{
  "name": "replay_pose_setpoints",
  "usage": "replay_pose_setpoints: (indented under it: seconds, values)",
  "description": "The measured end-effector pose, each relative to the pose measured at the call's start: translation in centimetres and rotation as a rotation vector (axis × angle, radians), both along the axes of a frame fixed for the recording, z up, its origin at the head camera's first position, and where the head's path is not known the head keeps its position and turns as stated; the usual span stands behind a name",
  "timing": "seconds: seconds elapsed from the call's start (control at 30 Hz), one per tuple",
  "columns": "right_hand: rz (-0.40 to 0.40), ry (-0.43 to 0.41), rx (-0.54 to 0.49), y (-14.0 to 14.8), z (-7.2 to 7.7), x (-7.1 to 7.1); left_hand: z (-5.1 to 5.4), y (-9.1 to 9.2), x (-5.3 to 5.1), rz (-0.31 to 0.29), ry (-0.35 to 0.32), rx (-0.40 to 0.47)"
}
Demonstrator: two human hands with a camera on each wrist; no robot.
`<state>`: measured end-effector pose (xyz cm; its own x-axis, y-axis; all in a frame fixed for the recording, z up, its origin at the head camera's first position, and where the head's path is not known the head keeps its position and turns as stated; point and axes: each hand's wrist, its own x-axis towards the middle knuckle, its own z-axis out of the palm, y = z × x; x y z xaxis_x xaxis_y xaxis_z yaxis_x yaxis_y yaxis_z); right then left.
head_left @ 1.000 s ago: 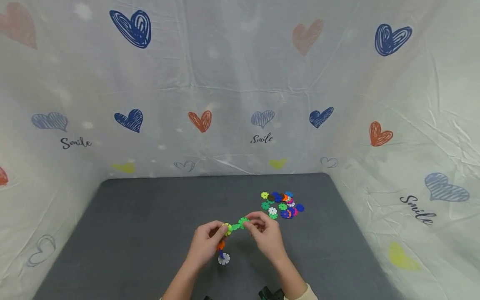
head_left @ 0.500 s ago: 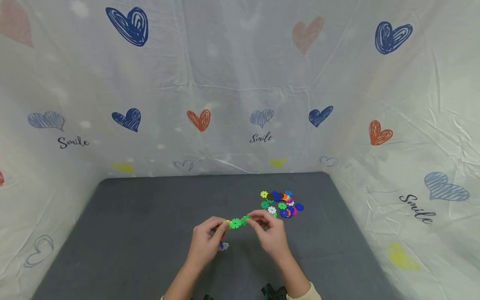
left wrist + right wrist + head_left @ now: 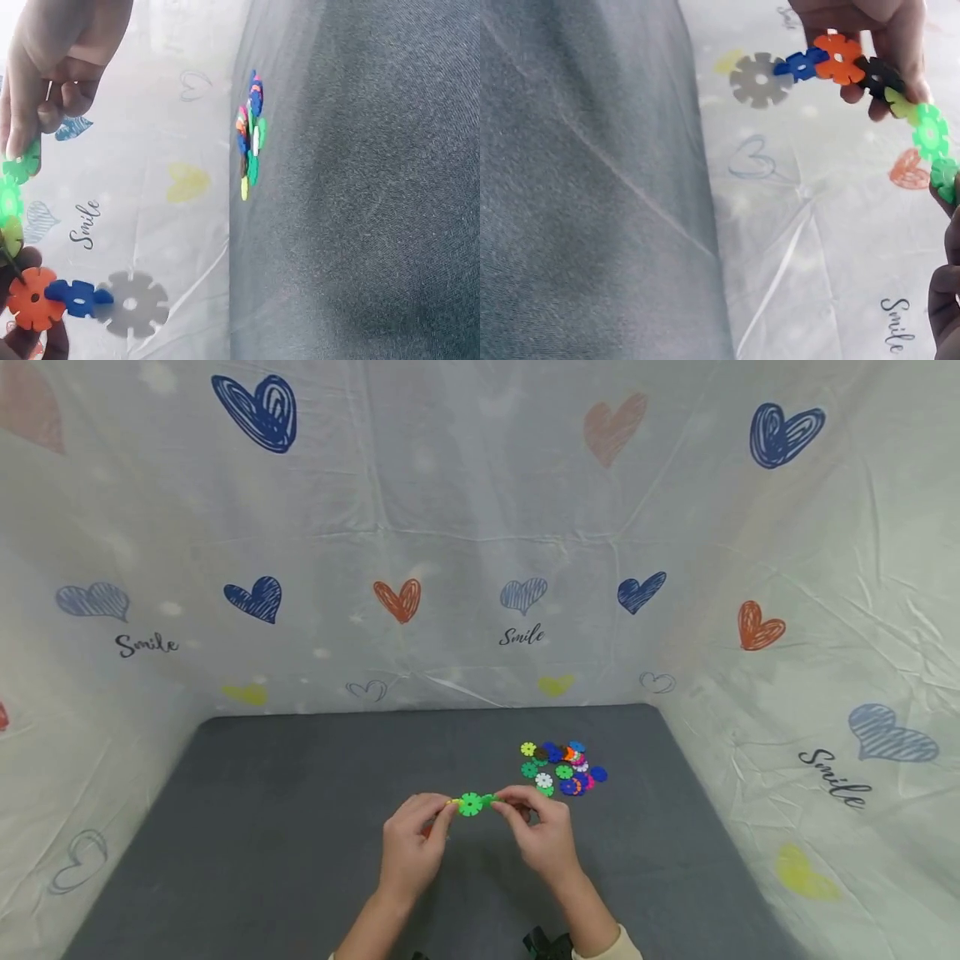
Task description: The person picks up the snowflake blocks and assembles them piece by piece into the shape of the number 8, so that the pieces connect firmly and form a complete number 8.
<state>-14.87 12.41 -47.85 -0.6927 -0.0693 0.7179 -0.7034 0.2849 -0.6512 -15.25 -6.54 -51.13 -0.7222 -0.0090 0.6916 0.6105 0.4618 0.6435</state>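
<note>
"Where's the chain of notched discs (image 3: 470, 805)?"

"Just below the middle of the head view, raised above the grey table (image 3: 285, 827). The left hand (image 3: 415, 842) pinches the yellow disc (image 3: 902, 107), the right hand (image 3: 546, 837) the green end disc (image 3: 943, 172)."

"Why there?"

"Probably to steady the joints between. The grey disc (image 3: 761, 91) hangs free."

"And the loose discs (image 3: 564, 772)?"

"Right of centre, beyond the right hand, likely for easy reach."

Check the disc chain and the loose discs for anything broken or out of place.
Nothing stands out: the chain held by the left hand and right hand shows no visible break, and the loose discs lie together on the table.
</note>
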Motion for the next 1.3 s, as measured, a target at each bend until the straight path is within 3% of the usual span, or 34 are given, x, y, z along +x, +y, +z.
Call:
replay_pose_setpoints:
  seconds: [0.17,0.3,0.4,0.5,0.63,0.73,0.83,1.0,1.1,1.2,1.3]
  values:
    - [0.017,0.025,-0.04,0.4,-2.2,-0.9,0.2,-0.1,-0.1,0.03,0.154,-0.057]
    - [0.05,0.008,-0.08,0.8,-3.1,-1.3,0.2,-0.3,-0.2,-0.06,0.151,-0.052]
    - [0.064,-0.003,-0.093,1.1,-3.0,-1.2,0.1,0.0,0.0,-0.137,0.056,-0.018]
    - [0.064,-0.026,-0.102,1.0,-2.1,-0.9,0.0,0.3,0.3,-0.158,-0.039,0.036]
    - [0.088,-0.127,-0.147,0.8,-1.5,-0.3,-0.1,0.8,0.6,-0.165,-0.072,0.115]
    - [0.098,-0.199,-0.167,0.8,-2.1,-0.3,-0.1,0.8,0.6,-0.177,-0.11,0.153]
    - [0.084,-0.266,-0.165,0.9,-2.8,-0.5,0.1,0.7,0.7,-0.17,-0.245,0.164]
    - [0.071,-0.422,-0.142,0.9,-3.6,-0.9,0.3,0.5,0.6,-0.129,-0.587,0.204]
    - [0.058,-0.49,-0.139,0.9,-3.7,-1.1,0.2,0.4,0.4,-0.145,-0.73,0.201]
    - [0.026,-0.53,-0.154,0.9,-3.7,-1.3,0.0,0.3,0.2,-0.144,-0.767,0.121]
    - [0.012,-0.547,-0.151,0.9,-3.5,-1.4,0.0,0.4,0.0,-0.116,-0.752,0.085]
